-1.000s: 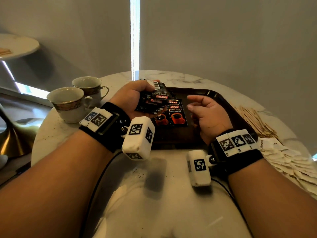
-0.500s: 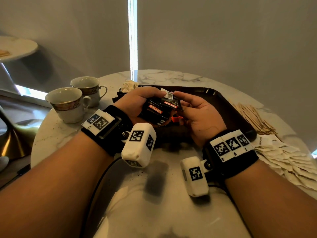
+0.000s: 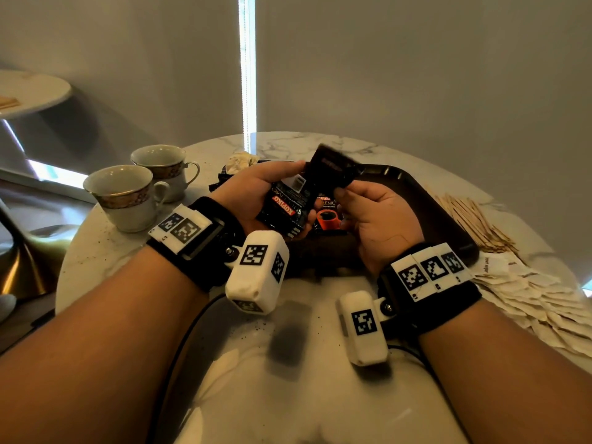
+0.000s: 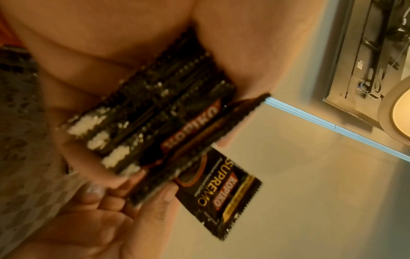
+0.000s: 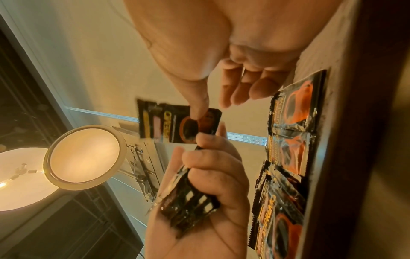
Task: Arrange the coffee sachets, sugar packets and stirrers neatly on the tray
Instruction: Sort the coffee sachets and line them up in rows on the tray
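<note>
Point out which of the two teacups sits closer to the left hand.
The front teacup, the larger-looking one nearer the camera, sits closer to the left hand. The other teacup stands behind it, farther back on the marble table.

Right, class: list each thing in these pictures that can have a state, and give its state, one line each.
left hand: grips a stack of coffee sachets
right hand: pinches a single sachet, lifted above the stack
tray: on the table, some sachets already laid flat in it
stirrers: heaped on the table, off the tray
sugar packets: spread on the table, off the tray
two cups: upright
</note>
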`<state>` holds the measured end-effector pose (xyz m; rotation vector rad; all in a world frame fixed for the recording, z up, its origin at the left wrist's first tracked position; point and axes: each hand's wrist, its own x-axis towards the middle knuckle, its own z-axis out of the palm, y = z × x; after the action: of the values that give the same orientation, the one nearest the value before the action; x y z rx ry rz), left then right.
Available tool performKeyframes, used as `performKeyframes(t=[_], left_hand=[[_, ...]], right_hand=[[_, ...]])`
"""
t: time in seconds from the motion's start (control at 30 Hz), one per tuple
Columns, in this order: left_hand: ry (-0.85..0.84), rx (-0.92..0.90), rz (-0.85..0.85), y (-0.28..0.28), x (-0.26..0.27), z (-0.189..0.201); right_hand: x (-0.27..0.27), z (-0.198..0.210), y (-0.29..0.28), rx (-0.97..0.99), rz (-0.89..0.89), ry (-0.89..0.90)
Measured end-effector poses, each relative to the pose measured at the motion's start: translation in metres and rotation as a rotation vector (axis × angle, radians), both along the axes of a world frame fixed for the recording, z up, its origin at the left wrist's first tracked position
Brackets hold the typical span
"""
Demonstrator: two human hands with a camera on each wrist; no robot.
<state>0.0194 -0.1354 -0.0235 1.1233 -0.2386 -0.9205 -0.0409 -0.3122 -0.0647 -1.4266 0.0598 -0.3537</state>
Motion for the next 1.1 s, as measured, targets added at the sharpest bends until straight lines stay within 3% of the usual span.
performKeyframes(t=[0.33,0.5,0.7,1.1], left_hand=[[-0.055,-0.186,0.463,0.024,0.028,0.007],[-0.053,-0.123,0.504,0.027,0.041,0.007],[0.001,-0.187,0.524,0.03,0.044,0.007],[-0.044,-0.202,0.588,0.022,0.027,0.008]], right_hand=[[0.01,-0.004,-0.001,0.037,-0.137,0.187],[0.011,-0.001,0.0,-0.073,-0.115,0.318],[0.012,0.001,0.003,-0.21,-0.05,0.37],[0.012,0.003,0.006,-0.245,-0.006,0.437]])
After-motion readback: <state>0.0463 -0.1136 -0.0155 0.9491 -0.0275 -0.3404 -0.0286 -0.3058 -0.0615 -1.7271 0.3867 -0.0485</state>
